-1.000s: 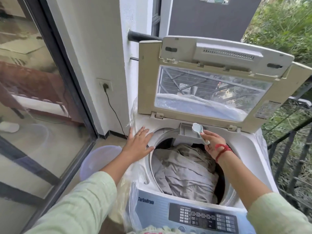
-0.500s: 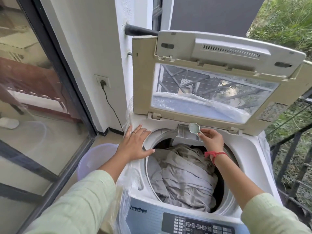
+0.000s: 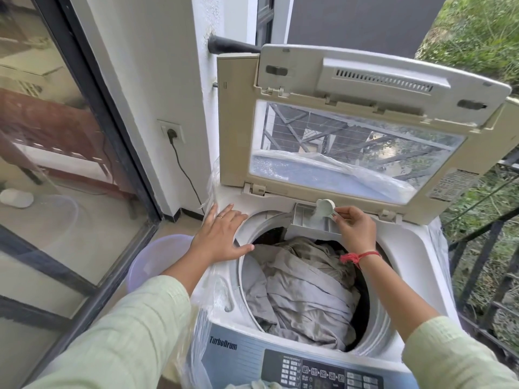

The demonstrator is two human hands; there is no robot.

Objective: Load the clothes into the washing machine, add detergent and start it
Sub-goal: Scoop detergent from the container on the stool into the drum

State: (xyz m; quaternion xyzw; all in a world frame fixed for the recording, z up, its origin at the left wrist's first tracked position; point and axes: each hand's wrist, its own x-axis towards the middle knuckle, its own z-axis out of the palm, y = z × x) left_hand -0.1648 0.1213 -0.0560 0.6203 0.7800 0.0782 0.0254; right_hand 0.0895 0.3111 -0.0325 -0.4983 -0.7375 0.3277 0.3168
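A top-loading washing machine stands with its lid raised. Grey and beige clothes fill the drum. My right hand pinches the handle of a small white detergent scoop, tipped over the open detergent drawer at the back rim. White powder falls from the scoop into the drawer. My left hand rests flat with spread fingers on the machine's left rim. The control panel lies at the front.
A lilac plastic tub sits on the floor left of the machine. A wall socket with a black cable is behind it. A glass sliding door is at left, a metal railing at right. Clear plastic wrap hangs on the machine.
My right hand has carried the scoop back to the detergent drawer and tipped it over, so powder pours out. My left hand has stayed on the rim.
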